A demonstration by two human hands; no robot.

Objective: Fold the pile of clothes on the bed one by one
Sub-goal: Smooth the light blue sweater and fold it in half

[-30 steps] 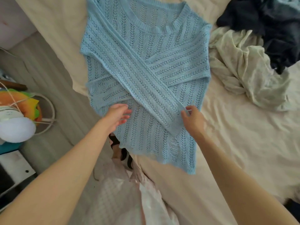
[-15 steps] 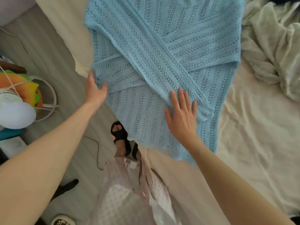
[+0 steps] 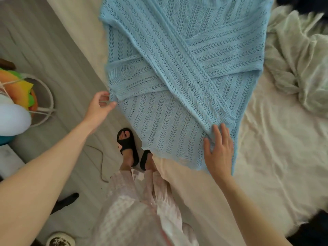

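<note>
A light blue open-knit sweater lies flat on the cream bed sheet, both sleeves crossed over its front, its hem hanging over the bed's near corner. My left hand is at the sweater's left edge, thumb and fingers pinching the knit just below the folded left cuff. My right hand rests flat with fingers spread on the lower right part, at the end of the other sleeve. A crumpled pale garment lies on the bed to the right.
Dark clothes sit at the top right corner. Grey wooden floor runs left of the bed, with a colourful object in a white ring stand, a cable, and my sandalled feet by the bed corner.
My left hand slid down the sweater's left edge and its fingers closed on the knit. My right hand moved down to the sleeve end near the hem. The view shifted closer.
</note>
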